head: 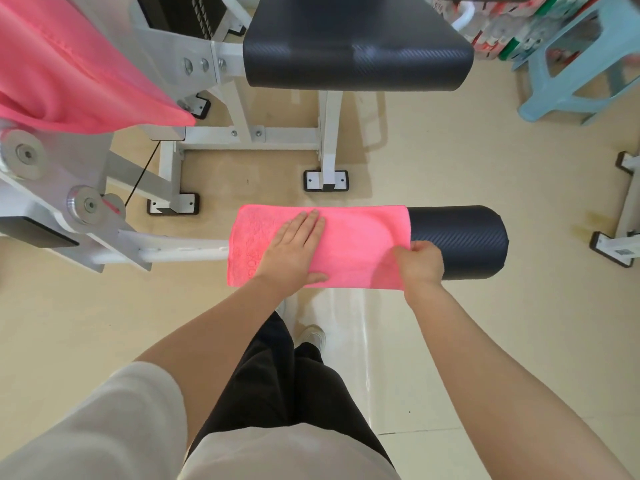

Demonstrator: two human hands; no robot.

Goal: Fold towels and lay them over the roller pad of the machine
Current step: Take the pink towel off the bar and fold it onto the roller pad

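Note:
A folded pink towel [356,240] lies draped over the left part of the black roller pad [460,242] of the white machine. My left hand [294,249] rests flat on the towel with straight fingers, near its left half. At the towel's right edge, my right hand [420,261] pinches the cloth where it meets the bare roller. A second pink towel [69,67] hangs over the machine's frame at the upper left.
The black padded seat [356,46] of the machine stands beyond the roller on a white frame [242,133]. A light blue plastic stool [581,74] is at the upper right, with packaged goods behind it. Another white machine base [620,244] sits at the right edge.

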